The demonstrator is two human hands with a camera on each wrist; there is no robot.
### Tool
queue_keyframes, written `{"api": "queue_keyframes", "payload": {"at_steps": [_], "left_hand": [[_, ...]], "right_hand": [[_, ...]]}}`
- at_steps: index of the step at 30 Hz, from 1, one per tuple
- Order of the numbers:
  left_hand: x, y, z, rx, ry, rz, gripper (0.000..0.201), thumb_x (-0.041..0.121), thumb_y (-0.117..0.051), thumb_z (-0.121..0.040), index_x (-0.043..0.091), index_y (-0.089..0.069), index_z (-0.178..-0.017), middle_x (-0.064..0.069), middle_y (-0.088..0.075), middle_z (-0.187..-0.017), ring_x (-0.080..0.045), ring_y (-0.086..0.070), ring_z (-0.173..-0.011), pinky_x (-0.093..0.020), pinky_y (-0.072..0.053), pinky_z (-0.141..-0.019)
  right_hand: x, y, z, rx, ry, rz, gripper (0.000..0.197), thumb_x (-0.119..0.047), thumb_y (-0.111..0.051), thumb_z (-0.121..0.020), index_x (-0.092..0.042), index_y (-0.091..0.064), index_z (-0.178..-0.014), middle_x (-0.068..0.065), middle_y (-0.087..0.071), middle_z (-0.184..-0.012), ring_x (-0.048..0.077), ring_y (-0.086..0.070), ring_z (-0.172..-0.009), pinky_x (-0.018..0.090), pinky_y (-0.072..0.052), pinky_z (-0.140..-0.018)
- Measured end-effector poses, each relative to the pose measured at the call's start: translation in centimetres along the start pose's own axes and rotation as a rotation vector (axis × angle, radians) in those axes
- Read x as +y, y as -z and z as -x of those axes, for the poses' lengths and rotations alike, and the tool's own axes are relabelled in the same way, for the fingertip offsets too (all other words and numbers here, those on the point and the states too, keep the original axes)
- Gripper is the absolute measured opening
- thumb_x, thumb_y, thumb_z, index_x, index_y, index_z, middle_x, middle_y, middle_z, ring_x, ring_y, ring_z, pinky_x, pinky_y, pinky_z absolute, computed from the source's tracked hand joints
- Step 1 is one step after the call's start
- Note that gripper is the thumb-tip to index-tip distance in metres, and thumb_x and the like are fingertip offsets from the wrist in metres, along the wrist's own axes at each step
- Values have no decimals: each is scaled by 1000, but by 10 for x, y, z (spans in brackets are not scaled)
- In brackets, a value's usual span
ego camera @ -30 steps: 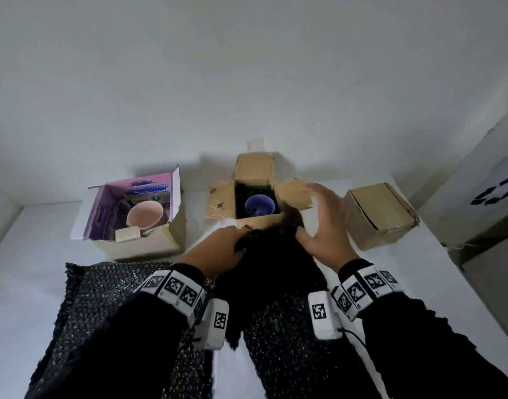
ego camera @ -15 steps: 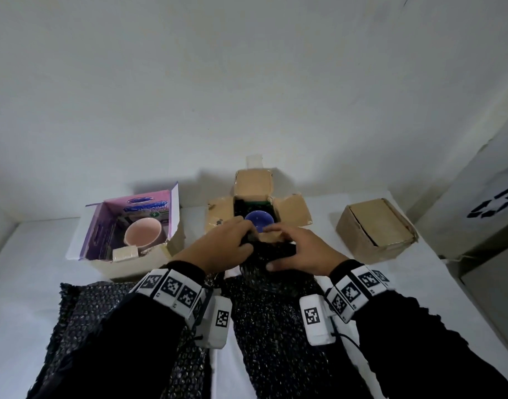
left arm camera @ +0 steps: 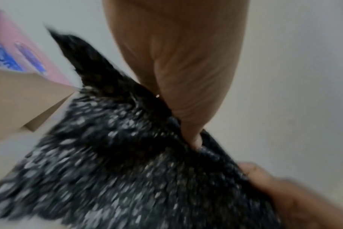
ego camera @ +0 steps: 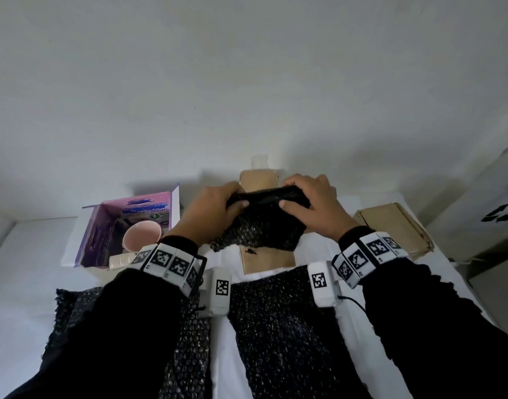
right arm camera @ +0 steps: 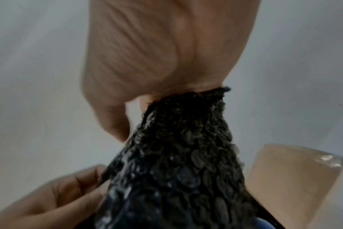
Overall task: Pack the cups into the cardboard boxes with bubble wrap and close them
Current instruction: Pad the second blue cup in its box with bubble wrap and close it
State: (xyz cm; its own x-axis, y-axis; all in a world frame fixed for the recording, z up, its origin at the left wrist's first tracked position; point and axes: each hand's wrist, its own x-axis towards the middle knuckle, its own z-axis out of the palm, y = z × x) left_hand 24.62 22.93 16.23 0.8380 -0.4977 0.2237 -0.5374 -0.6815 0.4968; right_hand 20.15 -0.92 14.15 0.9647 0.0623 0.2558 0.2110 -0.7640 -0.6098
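Observation:
Both hands hold a folded piece of black bubble wrap (ego camera: 261, 226) above the open middle cardboard box (ego camera: 265, 262). My left hand (ego camera: 215, 208) grips its left end and my right hand (ego camera: 316, 205) grips its right end, thumbs toward me. The wrap (left arm camera: 127, 155) hangs from the left thumb, and in the right wrist view the wrap (right arm camera: 186, 155) bunches under the right palm. A sliver of the blue cup (right arm camera: 321, 223) shows beneath it; the head view hides that cup. A pink cup (ego camera: 142, 236) stands in the pink-lined box (ego camera: 97, 226) at the left.
A closed cardboard box (ego camera: 391, 228) lies at the right. Two black bubble wrap sheets (ego camera: 276, 326) lie on the white table under my forearms. A large box with a recycling mark (ego camera: 500, 217) stands at the far right. A wall rises right behind the boxes.
Both hands have lifted the folded bubble wrap from the box's near edge up over the box opening. The blue cup, visible before, is now hidden behind the wrap.

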Motion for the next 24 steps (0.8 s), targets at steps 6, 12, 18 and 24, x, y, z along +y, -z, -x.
{"api": "queue_keyframes", "payload": {"at_steps": [6,12,18,24], "left_hand": [[-7,-30,-12,383,-161,-114,11,15,-70,-81,17,-70,-92,-2,-59,-96,-24,-51,-88,-35,-44,-72],[-27,-85,5,-6,0,-34,13,11,-66,-86,15,-74,-96,-4,-60,-104,-23,-62,-84,-36,-54,-76],[-23,-104,14,-236,-144,-405,39,25,-34,-89,26,-65,-113,-2,-70,-94,-25,-63,-95,-42,-45,-88],[-37,-92,1,-70,-53,-455,64,35,-64,-77,32,-45,-138,1,-41,-146,-25,-28,-136,-44,-16,-107]], "right_hand": [[4,-3,-19,203,74,170,20,-28,-46,-92,-29,-60,-107,-14,-49,-94,17,-37,-99,38,-26,-88],[24,-30,-13,-58,135,319,20,-20,-63,-84,-33,-60,-99,-14,-61,-99,18,-46,-105,36,-21,-92],[26,-51,-13,-360,141,444,21,-33,-43,-91,-33,-60,-102,-5,-63,-105,16,-46,-117,45,-9,-113],[29,-58,-26,-573,42,517,19,-17,-49,-88,-29,-55,-102,-6,-61,-95,21,-51,-106,42,-12,-99]]}}
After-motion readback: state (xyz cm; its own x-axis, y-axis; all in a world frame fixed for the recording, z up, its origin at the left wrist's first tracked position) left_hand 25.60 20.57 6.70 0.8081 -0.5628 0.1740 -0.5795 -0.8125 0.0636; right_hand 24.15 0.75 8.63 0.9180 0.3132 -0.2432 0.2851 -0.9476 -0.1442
